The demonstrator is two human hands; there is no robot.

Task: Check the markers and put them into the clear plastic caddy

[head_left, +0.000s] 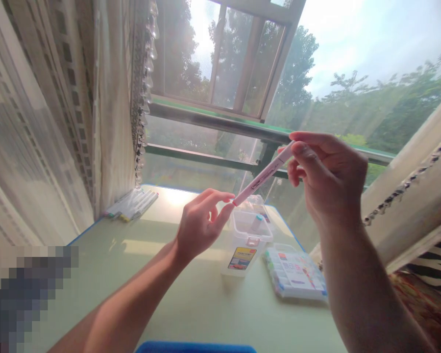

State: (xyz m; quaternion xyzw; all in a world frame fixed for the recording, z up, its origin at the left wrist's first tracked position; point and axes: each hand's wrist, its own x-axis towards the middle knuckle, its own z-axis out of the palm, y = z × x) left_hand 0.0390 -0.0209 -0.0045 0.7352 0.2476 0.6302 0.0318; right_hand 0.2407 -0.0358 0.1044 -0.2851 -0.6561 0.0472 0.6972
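Observation:
A white marker pen [263,175] with dark printing slants up to the right between my hands. My left hand [204,218] pinches its lower, reddish end between thumb and fingertips. At the upper end, my right hand [321,169] grips it with thumb and fingers. Below the marker stands a clear plastic box [247,245] with a yellow and blue label, its top uncovered. One marker with a teal end [257,223] leans inside that box.
Several white markers [134,203] lie at the table's far left. A flat plastic case [297,273] with a printed cover lies right of the box. A blue edge [196,347] shows at the near side of the table [191,304]. Curtains [112,108] and a window frame the back.

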